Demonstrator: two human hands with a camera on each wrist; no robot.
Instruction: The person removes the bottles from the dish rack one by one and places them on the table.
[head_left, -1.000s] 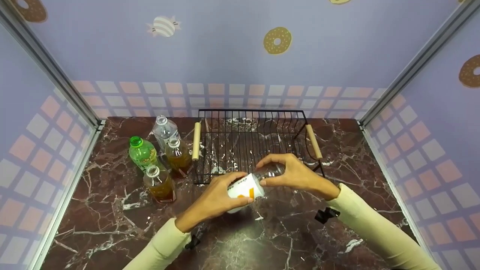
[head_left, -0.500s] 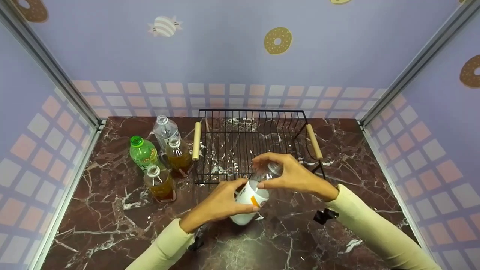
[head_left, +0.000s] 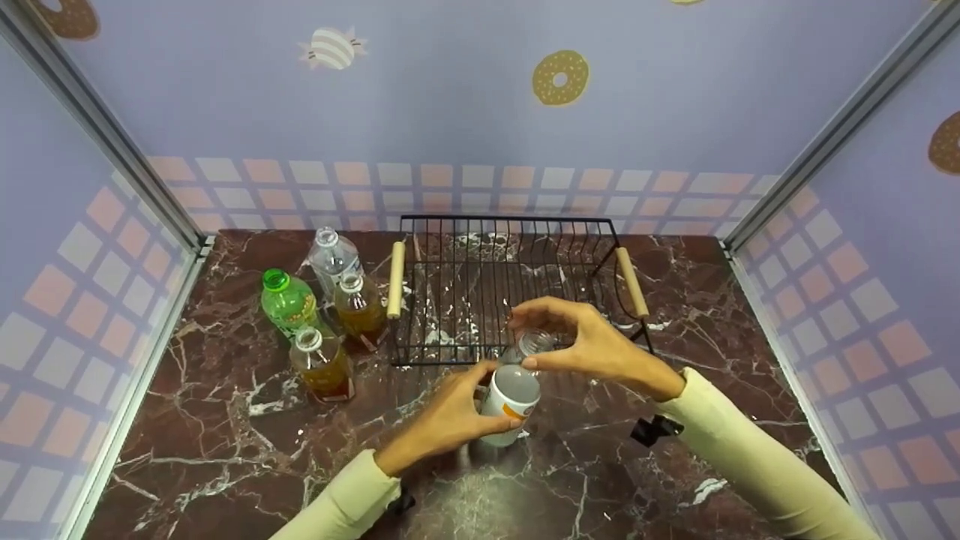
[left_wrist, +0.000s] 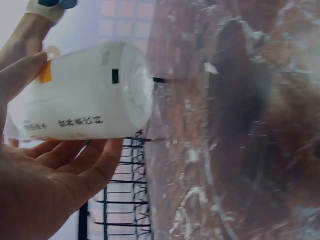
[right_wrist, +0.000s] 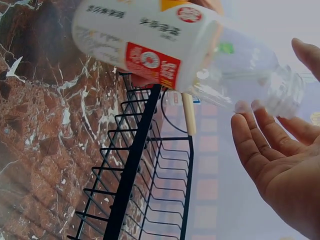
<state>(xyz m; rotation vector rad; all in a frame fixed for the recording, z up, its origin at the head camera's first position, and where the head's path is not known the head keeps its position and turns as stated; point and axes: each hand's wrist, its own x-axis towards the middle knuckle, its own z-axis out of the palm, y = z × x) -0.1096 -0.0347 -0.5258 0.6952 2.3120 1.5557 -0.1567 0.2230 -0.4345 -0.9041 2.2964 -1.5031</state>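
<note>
My left hand (head_left: 457, 409) grips a plastic bottle around its white-labelled body (head_left: 501, 420). The bottle's shoulder and neck (right_wrist: 280, 92) are clear, and no cap shows on the threaded mouth. In the left wrist view the rounded base (left_wrist: 137, 87) points toward the dark marble-patterned counter. My right hand (head_left: 589, 345) is loosely curved about the neck. In the right wrist view its fingertips (right_wrist: 242, 106) lie right at the clear shoulder, while the thumb stands apart from the neck. Orange and red patches mark the white label (right_wrist: 150, 62).
Behind the hands stands a black wire basket (head_left: 506, 217) with wooden handles. On the left are a green bottle (head_left: 289, 300), a clear bottle (head_left: 334, 259) and two bottles of amber drink (head_left: 362, 311), all uncapped. Patterned walls (head_left: 465, 97) enclose the back and sides.
The labelled bottle has swung from leaning far to the right to nearly upright. My left hand has shifted slightly right with it; my right hand stays about the neck.
</note>
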